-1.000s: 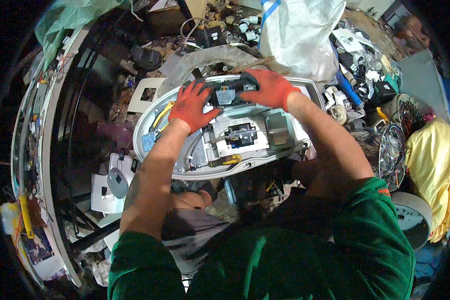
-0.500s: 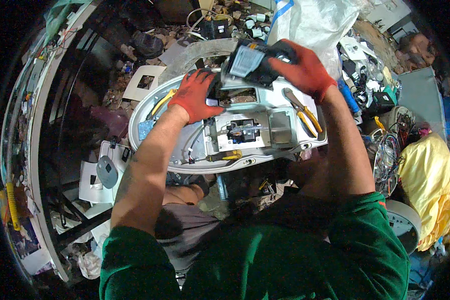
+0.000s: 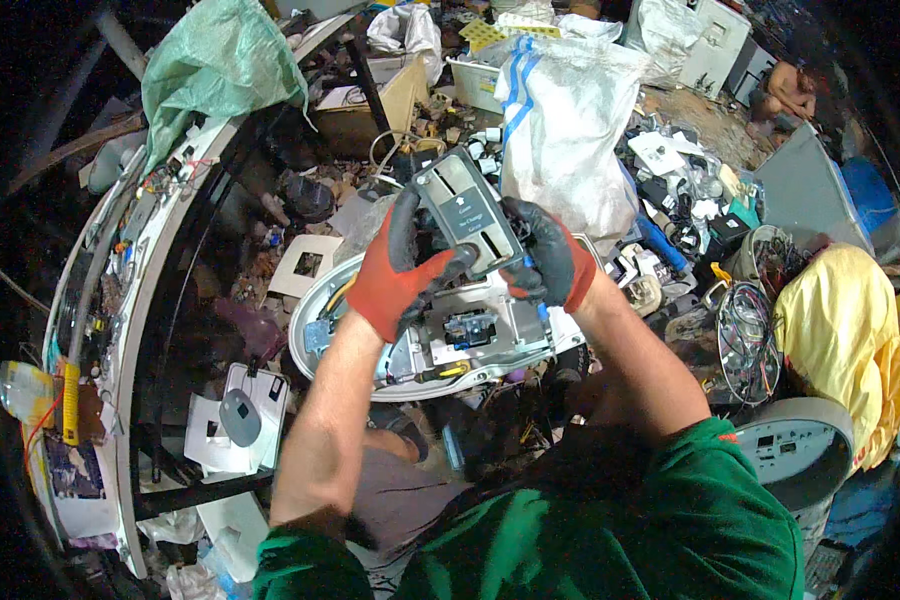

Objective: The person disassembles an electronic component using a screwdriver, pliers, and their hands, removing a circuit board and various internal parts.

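Both of my hands, in red gloves with black-coated palms and fingers, hold up a boxy dark module (image 3: pixel 463 212) with a grey slotted front plate. My left hand (image 3: pixel 395 275) grips its left and lower side, thumb along the lower edge. On the opposite side, my right hand (image 3: pixel 558 258) has its fingers closed round the edge. Below the module lies an oval pale plastic casing (image 3: pixel 298 345), partly covered by my hands. Inside the casing are a small black mechanism (image 3: pixel 469 328) and a yellow-and-black handled tool (image 3: pixel 440 372).
A white sack (image 3: pixel 575 140) with blue stripes stands beyond the casing. Mixed scrap (image 3: pixel 670 165) is heaped at the right, near a yellow sack (image 3: pixel 840 320) and a round grey housing (image 3: pixel 805 455). A littered metal frame (image 3: pixel 160 260) runs along the left. Another person (image 3: pixel 788 92) is at the far right.
My left hand has left the casing and joined the right one on the module. The module has turned, so its slotted plate shows instead of a pale label. The view has tilted upward.
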Tool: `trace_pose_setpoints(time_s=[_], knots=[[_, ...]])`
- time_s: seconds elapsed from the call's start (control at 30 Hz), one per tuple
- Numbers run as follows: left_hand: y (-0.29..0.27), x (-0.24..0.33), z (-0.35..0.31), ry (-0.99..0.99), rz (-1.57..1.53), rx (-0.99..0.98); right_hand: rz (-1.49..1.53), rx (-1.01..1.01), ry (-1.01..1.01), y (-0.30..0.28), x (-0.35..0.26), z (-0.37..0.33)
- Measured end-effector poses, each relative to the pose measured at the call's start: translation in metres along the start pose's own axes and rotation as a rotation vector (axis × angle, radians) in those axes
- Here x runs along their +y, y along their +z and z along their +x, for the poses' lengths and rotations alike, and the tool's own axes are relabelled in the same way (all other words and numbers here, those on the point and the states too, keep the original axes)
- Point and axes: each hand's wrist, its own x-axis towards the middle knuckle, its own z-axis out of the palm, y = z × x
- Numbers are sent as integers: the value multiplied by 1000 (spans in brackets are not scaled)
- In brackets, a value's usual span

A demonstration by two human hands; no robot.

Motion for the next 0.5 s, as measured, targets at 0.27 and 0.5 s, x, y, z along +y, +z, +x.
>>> trace_pose_setpoints(time_s=[0.27, 0.5], knots=[[47, 15, -51, -29, -111, 276, -588, 110, -633, 1, 56, -9], [37, 18, -40, -89, -273, 289, -262, 142, -292, 9, 53, -19]])
